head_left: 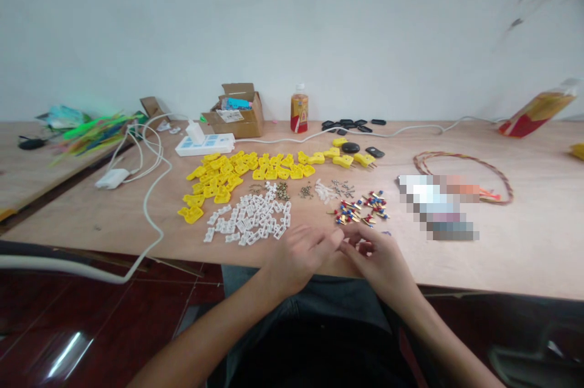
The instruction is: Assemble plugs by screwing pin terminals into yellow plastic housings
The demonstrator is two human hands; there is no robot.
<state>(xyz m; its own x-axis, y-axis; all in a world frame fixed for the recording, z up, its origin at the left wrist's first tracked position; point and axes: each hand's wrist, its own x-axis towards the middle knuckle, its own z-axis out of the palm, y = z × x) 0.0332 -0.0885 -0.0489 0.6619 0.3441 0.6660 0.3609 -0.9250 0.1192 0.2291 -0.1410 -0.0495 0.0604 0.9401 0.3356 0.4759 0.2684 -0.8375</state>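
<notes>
My left hand (303,256) and my right hand (376,257) meet at the front edge of the table, fingertips pinched together. Whatever is between them is too small or hidden to make out. Just beyond the fingers lie brass pins (349,213) with red and blue ends. White plastic frames (255,218) are spread left of my left hand. Behind them sit yellow plug housing halves (221,172), and several assembled yellow plugs (343,161) are farther right. Small piles of brass pieces (283,191), screws (342,188) and clear white bits (324,190) stand in the middle.
A white power strip (205,145) with a cable lies at the back left, near an open cardboard box (246,123). One drink bottle (300,109) stands by the wall; another bottle (538,109) is at right. Black parts (351,125) and a twisted wire loop (479,160) lie on the table.
</notes>
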